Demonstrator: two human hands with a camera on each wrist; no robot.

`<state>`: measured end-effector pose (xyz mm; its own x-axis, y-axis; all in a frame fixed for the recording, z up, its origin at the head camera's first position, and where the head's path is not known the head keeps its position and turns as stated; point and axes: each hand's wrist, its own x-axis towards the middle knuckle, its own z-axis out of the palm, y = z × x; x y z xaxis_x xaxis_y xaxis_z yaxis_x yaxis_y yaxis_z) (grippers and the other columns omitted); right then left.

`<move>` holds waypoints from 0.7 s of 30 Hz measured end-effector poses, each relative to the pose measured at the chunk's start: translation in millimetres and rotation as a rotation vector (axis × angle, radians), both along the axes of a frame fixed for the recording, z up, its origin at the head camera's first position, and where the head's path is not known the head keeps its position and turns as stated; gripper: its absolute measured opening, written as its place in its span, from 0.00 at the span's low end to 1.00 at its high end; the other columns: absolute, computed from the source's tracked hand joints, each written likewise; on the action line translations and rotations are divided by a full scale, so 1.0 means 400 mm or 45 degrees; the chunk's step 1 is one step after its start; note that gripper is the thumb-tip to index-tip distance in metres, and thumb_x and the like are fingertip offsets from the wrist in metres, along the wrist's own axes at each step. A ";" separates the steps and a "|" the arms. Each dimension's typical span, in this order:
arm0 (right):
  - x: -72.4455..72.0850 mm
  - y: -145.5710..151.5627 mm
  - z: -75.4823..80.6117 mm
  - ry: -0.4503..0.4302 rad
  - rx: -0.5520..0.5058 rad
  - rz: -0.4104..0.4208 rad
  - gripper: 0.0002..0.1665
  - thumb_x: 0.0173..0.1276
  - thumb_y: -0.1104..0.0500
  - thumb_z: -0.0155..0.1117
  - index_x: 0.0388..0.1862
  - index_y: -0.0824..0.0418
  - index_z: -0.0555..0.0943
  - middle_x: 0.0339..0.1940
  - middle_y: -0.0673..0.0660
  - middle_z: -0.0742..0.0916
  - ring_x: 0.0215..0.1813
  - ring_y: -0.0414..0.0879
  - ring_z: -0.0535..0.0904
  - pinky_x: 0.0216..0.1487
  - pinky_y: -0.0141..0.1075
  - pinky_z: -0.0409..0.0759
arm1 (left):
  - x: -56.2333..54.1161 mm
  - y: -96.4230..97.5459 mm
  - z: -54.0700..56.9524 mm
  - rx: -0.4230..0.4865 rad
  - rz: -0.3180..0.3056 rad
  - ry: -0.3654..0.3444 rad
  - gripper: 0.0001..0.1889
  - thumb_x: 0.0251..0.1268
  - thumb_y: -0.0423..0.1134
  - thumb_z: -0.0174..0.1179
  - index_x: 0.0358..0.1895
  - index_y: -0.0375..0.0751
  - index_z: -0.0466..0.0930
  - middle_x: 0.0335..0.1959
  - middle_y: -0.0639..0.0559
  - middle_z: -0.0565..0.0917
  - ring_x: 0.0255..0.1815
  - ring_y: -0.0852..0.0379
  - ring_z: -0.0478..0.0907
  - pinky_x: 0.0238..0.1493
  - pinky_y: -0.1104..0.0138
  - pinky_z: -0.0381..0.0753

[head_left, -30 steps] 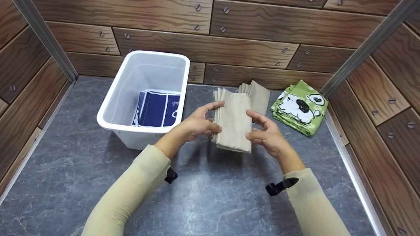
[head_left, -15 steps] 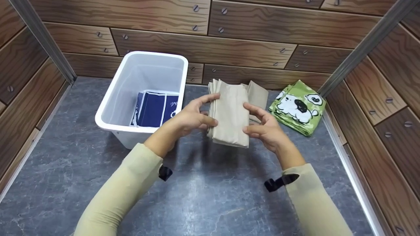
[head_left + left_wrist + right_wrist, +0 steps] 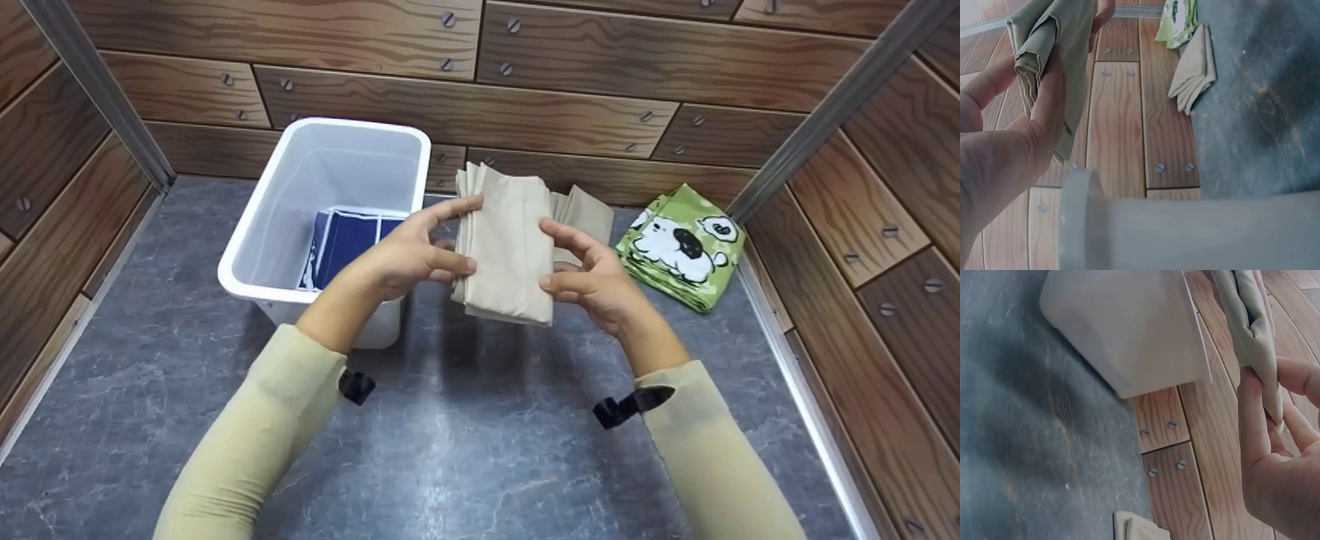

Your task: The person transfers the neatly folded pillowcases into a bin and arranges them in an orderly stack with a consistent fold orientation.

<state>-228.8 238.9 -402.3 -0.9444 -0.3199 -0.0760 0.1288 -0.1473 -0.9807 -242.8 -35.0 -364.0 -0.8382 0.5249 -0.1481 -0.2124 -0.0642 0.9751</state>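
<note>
Between both hands a folded beige cloth (image 3: 510, 247) is held up above the grey surface, its layered edges facing left. My left hand (image 3: 409, 251) pinches its left side, thumb on the front face and fingers around the edge. On the opposite side my right hand (image 3: 596, 281) grips the smoother fold the same way. The left wrist view shows the held cloth's stacked layers (image 3: 1039, 62) between thumb and fingers. In the right wrist view, the fold (image 3: 1264, 377) is pinched by the fingertips. Behind the held cloth lies a second folded beige cloth (image 3: 589, 217), partly hidden.
A white plastic bin (image 3: 251, 277) stands left of the hands, with a folded navy cloth (image 3: 349, 247) with white lines inside. At the right rests a folded green cloth (image 3: 682, 247) with a dog print. Wood-patterned walls (image 3: 570, 120) enclose the back and sides.
Both hands have carried the folded beige cloth left and slightly up, toward the bin. More of the second beige cloth was covered earlier. The bin and green cloth stay put.
</note>
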 end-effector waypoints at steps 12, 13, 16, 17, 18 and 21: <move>-0.014 -0.053 0.028 0.032 -0.015 0.053 0.49 0.56 0.80 0.64 0.77 0.57 0.64 0.67 0.57 0.70 0.50 0.50 0.83 0.41 0.39 0.87 | -0.005 -0.067 0.022 0.044 -0.059 0.053 0.48 0.57 0.16 0.62 0.78 0.52 0.57 0.52 0.42 0.73 0.35 0.56 0.80 0.34 0.67 0.86; -0.015 -0.056 0.030 0.033 -0.019 0.055 0.49 0.56 0.80 0.64 0.77 0.57 0.64 0.67 0.57 0.70 0.50 0.50 0.83 0.41 0.40 0.87 | -0.005 -0.072 0.023 0.042 -0.058 0.052 0.48 0.57 0.16 0.62 0.79 0.52 0.57 0.50 0.41 0.74 0.34 0.56 0.80 0.34 0.67 0.86; -0.020 -0.069 0.035 0.038 -0.033 0.065 0.49 0.56 0.80 0.63 0.77 0.58 0.64 0.66 0.58 0.70 0.51 0.51 0.83 0.43 0.42 0.87 | -0.005 -0.086 0.026 0.029 -0.048 0.058 0.47 0.57 0.16 0.62 0.78 0.52 0.57 0.48 0.44 0.73 0.33 0.57 0.78 0.34 0.67 0.86; -0.022 -0.074 0.036 0.040 -0.037 0.069 0.49 0.56 0.81 0.63 0.76 0.58 0.64 0.66 0.59 0.70 0.51 0.52 0.83 0.43 0.42 0.87 | -0.004 -0.092 0.027 0.024 -0.042 0.061 0.47 0.57 0.16 0.63 0.78 0.52 0.57 0.45 0.45 0.73 0.32 0.57 0.77 0.34 0.66 0.86; -0.024 -0.079 0.037 0.042 -0.038 0.075 0.49 0.56 0.81 0.63 0.77 0.59 0.64 0.67 0.59 0.70 0.52 0.52 0.83 0.44 0.43 0.87 | -0.004 -0.098 0.027 0.019 -0.039 0.064 0.47 0.57 0.17 0.63 0.78 0.52 0.57 0.46 0.47 0.72 0.31 0.58 0.77 0.35 0.66 0.86; -0.027 -0.099 0.039 0.044 -0.037 0.087 0.49 0.56 0.81 0.63 0.76 0.59 0.64 0.67 0.59 0.70 0.51 0.53 0.83 0.44 0.44 0.87 | -0.002 -0.118 0.025 0.009 -0.036 0.066 0.47 0.58 0.17 0.62 0.79 0.51 0.56 0.52 0.48 0.71 0.33 0.58 0.76 0.37 0.66 0.87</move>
